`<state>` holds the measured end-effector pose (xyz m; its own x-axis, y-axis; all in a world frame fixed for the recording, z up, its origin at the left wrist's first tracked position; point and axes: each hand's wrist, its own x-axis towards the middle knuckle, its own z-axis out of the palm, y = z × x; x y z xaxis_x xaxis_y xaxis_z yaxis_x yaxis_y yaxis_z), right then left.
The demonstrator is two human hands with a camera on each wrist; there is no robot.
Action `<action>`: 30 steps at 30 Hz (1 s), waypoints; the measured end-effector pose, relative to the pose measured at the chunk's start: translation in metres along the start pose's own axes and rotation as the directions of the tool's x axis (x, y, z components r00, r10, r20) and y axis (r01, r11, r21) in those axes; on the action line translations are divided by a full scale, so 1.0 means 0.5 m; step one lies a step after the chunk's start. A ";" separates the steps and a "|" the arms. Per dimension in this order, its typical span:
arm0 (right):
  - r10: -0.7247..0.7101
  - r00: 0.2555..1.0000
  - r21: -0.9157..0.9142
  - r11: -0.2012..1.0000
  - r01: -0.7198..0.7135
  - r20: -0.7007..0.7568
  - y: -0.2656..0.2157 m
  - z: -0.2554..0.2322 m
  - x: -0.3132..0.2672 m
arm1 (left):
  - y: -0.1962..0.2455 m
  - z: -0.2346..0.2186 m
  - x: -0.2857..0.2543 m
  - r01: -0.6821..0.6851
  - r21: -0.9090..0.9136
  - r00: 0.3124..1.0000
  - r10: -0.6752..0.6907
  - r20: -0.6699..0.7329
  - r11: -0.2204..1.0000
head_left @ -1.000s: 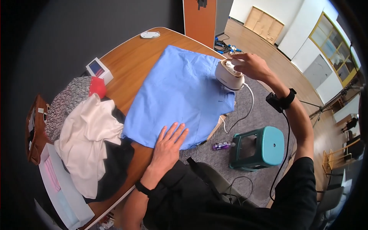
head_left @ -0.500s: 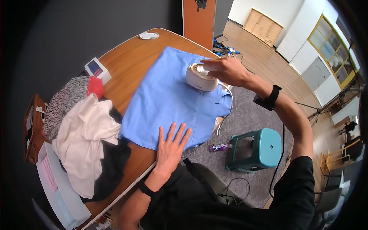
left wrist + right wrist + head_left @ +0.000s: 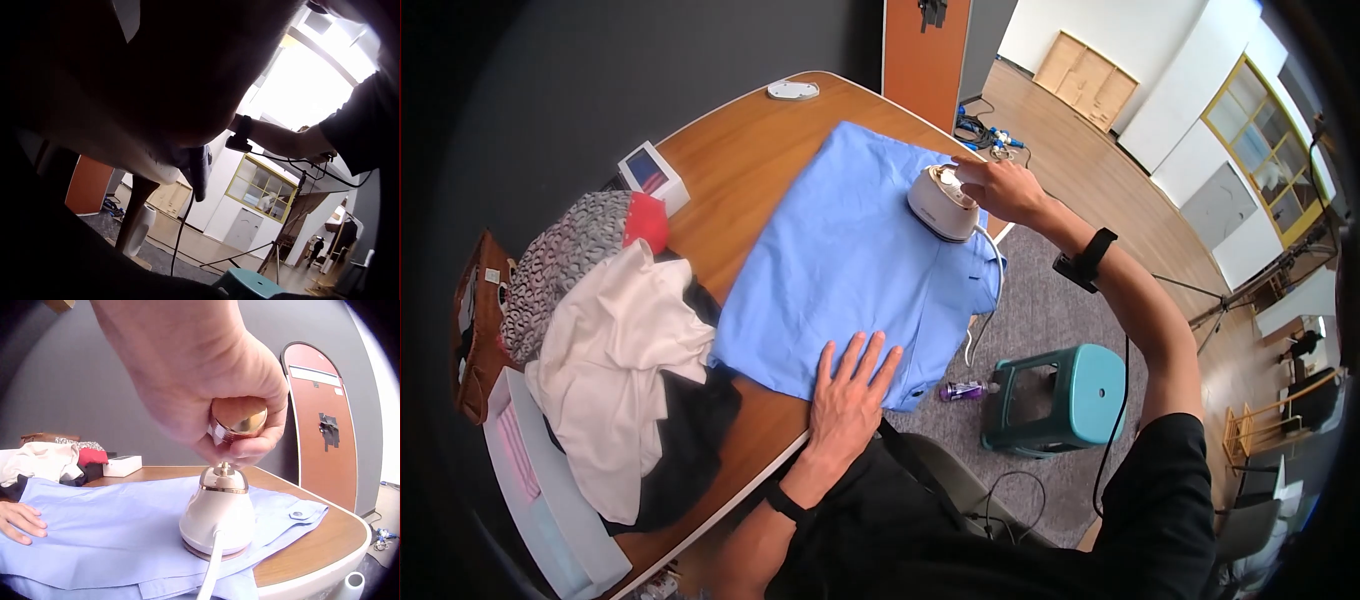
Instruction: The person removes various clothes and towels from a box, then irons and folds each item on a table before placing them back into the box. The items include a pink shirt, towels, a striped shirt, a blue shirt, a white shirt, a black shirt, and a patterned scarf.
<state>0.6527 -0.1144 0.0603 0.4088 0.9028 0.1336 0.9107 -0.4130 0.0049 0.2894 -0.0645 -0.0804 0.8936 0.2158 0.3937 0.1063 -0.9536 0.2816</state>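
Note:
A light blue garment [image 3: 830, 250] lies flat on the wooden table. My right hand [image 3: 1008, 190] grips the handle of a white iron [image 3: 940, 208] near the garment's far right part. In the right wrist view my fingers curl round the gold-capped handle [image 3: 239, 419], and the iron's base [image 3: 215, 528] rests on the cloth beside a buttoned tab [image 3: 300, 515]. A white cord [image 3: 212, 569] trails from the iron's back. My left hand [image 3: 847, 405] rests on the garment's near edge with straight, spread fingers. The left wrist view is mostly dark.
On the left are a cream cloth [image 3: 615, 350], a patterned bag [image 3: 570, 270], a brown bag [image 3: 478, 330] and a white open box [image 3: 550, 520]. A boxed item [image 3: 652, 178] and a white stand [image 3: 792, 90] sit farther back. A teal stool [image 3: 1090, 395] stands on the floor, a purple bottle [image 3: 965, 390] beside it.
My right hand has slid the iron leftward from the garment's right edge, then slightly back to the right. The left hand stays at the near edge, and the cloth there has shifted a little.

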 end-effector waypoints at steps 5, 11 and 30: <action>0.054 0.998 -0.093 0.994 -0.055 -0.012 -0.017 0.010 0.020 | -0.007 0.006 -0.004 -0.036 0.019 0.999 0.036 -0.015 0.999; 0.034 0.998 -0.129 0.991 -0.040 -0.050 -0.039 -0.016 0.041 | -0.003 -0.011 -0.003 -0.044 -0.013 0.999 0.044 0.023 0.999; 0.130 0.986 -0.147 0.978 -0.145 -0.107 0.021 0.056 0.113 | -0.005 -0.003 -0.009 -0.057 -0.046 0.998 0.058 0.006 0.997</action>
<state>0.6870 -0.0642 0.0401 0.5152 0.8233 0.2382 0.8230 -0.5528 0.1307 0.2847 -0.0629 -0.0817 0.9008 0.1592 0.4041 0.0346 -0.9538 0.2986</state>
